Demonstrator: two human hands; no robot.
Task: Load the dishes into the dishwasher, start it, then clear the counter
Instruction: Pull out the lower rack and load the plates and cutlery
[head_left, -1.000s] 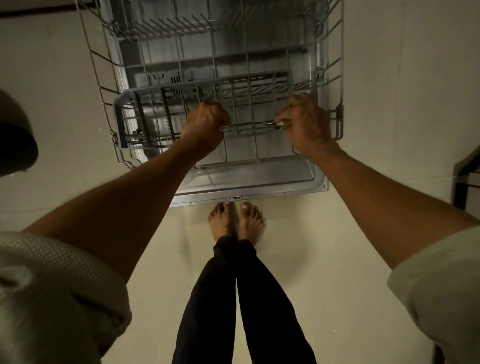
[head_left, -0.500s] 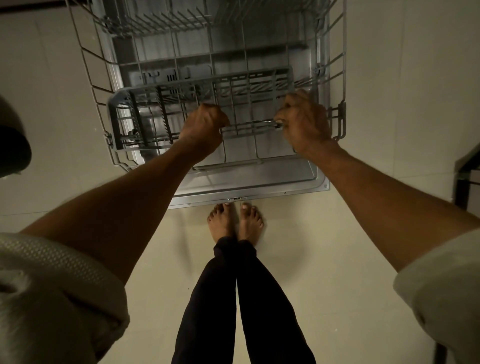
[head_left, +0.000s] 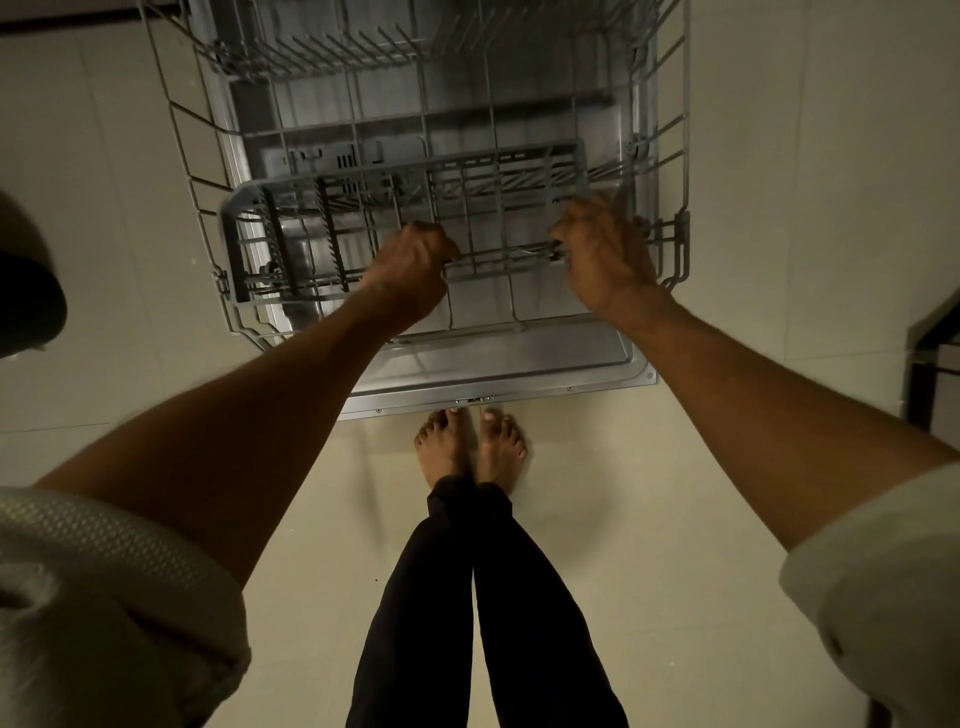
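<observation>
The dishwasher door (head_left: 509, 358) lies open and flat in front of my feet. A grey wire rack (head_left: 192, 156) is pulled out above it, with no dishes in it. Across its front sits a long grey plastic cutlery basket (head_left: 322, 208). My left hand (head_left: 410, 270) grips the basket's near edge around its middle. My right hand (head_left: 605, 254) is closed on the same edge toward the basket's right end, close to the rack's right side.
The floor is pale tile (head_left: 727, 208). A dark rounded object (head_left: 28, 291) juts in at the left edge. A dark metal frame (head_left: 930, 364) stands at the right edge. My bare feet (head_left: 470, 447) touch the front edge of the door.
Both hands and the cutlery basket have shifted slightly away from me and to the left over the rack. The grip is unchanged.
</observation>
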